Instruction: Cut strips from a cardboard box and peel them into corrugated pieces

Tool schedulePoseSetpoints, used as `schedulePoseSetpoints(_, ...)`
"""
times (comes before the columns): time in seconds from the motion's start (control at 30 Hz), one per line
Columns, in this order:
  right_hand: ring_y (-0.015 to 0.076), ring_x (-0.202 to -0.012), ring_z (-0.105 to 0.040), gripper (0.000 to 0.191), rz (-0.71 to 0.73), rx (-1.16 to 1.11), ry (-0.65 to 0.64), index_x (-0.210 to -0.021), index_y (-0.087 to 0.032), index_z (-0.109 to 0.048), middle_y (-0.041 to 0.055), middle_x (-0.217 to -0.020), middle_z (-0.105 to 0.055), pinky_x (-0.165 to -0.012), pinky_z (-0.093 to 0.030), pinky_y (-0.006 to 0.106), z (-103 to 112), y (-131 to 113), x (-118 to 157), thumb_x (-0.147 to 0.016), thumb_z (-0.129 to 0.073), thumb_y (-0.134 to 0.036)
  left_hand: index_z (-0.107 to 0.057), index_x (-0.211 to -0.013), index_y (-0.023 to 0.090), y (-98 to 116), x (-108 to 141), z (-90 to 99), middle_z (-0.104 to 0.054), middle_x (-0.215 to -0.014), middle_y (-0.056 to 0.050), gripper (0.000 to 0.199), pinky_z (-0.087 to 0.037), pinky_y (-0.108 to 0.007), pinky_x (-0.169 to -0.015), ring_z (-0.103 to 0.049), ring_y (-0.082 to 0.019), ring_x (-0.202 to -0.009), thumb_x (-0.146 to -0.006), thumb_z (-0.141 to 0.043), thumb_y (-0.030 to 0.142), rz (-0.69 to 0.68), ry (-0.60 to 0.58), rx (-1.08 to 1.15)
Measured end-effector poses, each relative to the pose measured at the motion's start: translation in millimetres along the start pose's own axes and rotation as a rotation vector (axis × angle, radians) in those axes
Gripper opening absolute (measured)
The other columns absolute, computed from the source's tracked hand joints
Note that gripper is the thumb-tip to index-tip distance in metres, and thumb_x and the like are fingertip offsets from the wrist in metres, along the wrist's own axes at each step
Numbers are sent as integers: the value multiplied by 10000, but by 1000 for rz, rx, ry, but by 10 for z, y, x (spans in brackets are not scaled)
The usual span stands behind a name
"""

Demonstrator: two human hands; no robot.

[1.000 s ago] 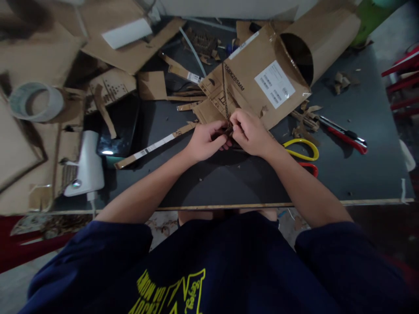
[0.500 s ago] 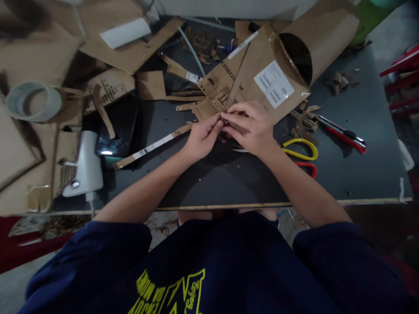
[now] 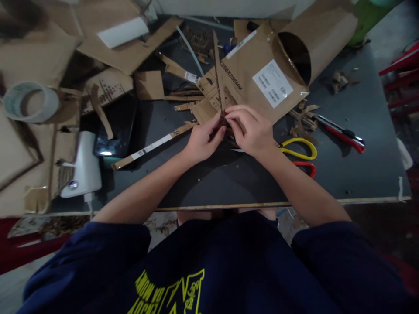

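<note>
A narrow cardboard strip (image 3: pixel 218 72) rises from between my fingertips, its top end pointing away from me. My left hand (image 3: pixel 205 136) pinches the strip's lower end from the left. From the right, my right hand (image 3: pixel 250 129) has its fingers closed at the same spot. The exact contact of the fingertips is partly hidden. Behind the hands lies a printed cardboard piece (image 3: pixel 252 83) with a white label. Scissors (image 3: pixel 299 149) with yellow and red handles lie partly under my right wrist.
A red box cutter (image 3: pixel 343 133) lies at the right. To the left are a tape roll (image 3: pixel 31 102), a white device (image 3: pixel 85 165), a black glossy object (image 3: pixel 116 126) and a labelled strip (image 3: pixel 153 146). A cardboard tube (image 3: pixel 332 39) lies at the back right.
The held strip has turned and now points more directly away from me, with its edge showing. The fingers of both hands have shifted slightly around its lower end.
</note>
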State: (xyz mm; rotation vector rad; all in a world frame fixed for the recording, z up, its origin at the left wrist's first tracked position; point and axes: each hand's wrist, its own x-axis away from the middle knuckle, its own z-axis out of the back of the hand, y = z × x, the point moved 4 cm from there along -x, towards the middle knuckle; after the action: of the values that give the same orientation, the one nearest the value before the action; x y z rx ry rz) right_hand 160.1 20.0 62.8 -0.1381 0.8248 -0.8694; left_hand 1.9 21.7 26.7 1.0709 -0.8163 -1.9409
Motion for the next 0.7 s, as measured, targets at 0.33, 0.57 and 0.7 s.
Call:
schedulePoseSetpoints(0.33,277,-1040,-665,284,2,25,1,-1051,-213,-671,114,-1007,-723,-984,-522,483,-21,-6,25,-1017,-449,-386,-618,-1352,182,-34,-4,61,-767,-995,-59,414,-590,-294,-889,-736,-178,-909,-1002,-510,372,4,64,-35)
schedulePoseSetpoints(0.57,256,-1079,-700,293,-35,36,56,-1135,-228,-733,95,-1133,-764,-1008,-535,451,-58,45,33,-1000,-536,-398,-602,-1367,177,-40,-42,58,-718,-1241,-101,529,-525,-325,-1063,-669,-206,-1193,-1019,-449,544,-13,37,48)
schedulePoseSetpoints(0.7,231,-996,-724,265,-22,45,88,-1038,-212,-753,87,-1045,-786,-944,-553,411,-49,75,36,-1008,-521,-335,-559,-1407,156,-46,-25,29,-757,-1069,-82,536,-564,-251,-897,-723,-161,-943,-1031,-431,516,-9,-1,-21)
